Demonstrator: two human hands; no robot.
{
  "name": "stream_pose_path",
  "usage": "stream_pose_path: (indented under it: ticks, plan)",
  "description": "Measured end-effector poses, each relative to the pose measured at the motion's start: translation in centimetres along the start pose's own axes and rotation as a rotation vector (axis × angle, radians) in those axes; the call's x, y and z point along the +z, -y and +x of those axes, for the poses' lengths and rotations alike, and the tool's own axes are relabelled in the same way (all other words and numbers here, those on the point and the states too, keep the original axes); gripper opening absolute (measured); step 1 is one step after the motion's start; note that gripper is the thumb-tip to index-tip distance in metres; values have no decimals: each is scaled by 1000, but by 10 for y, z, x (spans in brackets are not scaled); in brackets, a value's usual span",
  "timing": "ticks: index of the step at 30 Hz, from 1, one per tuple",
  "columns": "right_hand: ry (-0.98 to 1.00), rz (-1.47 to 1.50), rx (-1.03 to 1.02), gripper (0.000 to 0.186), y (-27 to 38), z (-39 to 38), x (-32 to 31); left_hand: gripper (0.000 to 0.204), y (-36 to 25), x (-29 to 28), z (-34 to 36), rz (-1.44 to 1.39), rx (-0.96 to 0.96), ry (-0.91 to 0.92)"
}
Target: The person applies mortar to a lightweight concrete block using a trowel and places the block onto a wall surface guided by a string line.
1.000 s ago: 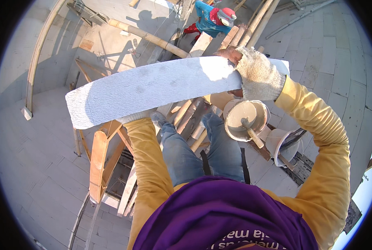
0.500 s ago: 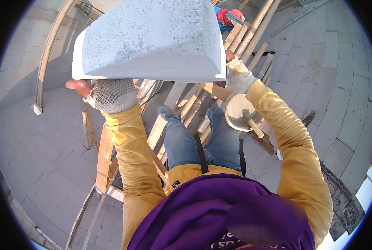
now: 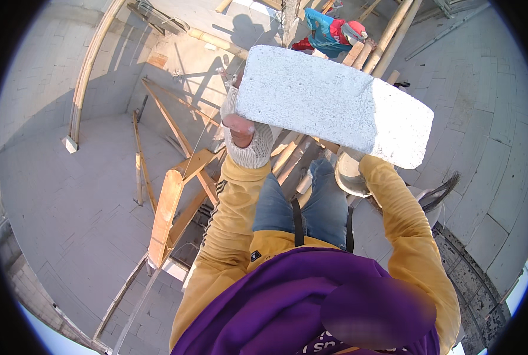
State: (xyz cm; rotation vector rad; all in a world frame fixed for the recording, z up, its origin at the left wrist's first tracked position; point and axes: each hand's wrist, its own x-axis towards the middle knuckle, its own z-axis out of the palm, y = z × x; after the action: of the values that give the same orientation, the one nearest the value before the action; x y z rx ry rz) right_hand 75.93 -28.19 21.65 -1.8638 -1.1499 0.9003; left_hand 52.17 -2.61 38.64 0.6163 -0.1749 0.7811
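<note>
A pale grey, lightweight concrete block (image 3: 329, 103) is held up in front of me, its long side slanting down to the right. At its left end, my left hand (image 3: 246, 133), in a knitted glove with bare fingertips, is closed on the edge with the thumb showing. My right sleeve (image 3: 388, 180) runs up to the block's lower right side. Behind the block my right hand is hidden, fingers included. Just below the block, beside my right wrist, is a bucket (image 3: 348, 180) with greyish mix on its inside, partly covered by my sleeve.
Below me stands a timber frame (image 3: 166, 213). Beyond the block, a person (image 3: 329, 34) in blue and red bends near bamboo poles (image 3: 394, 29). Dark bristles (image 3: 443, 192) stick out at the right. Block walls (image 3: 480, 124) curve around both sides, and planks lie beneath my legs.
The block has turned and swung right and lower, now showing a long flat face. My left hand moved right with it. My right hand has gone out of sight behind it.
</note>
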Motion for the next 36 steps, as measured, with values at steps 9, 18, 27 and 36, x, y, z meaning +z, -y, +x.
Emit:
stream_pose_path:
  ticks: [9,18,27,36]
  plan:
    - [-33,-461,161,49,23,-27,-8,114,17,87,1,1108,44,-184]
    - [78,-754,284,51,90,-37,-34,111,11,75,14,1101,19,-68]
    - [-100,-788,818,54,143,-162,-118,118,42,-5,-20,627,-34,-59]
    - [196,-809,935,37,74,-196,-50,102,13,-49,-28,342,-155,-221]
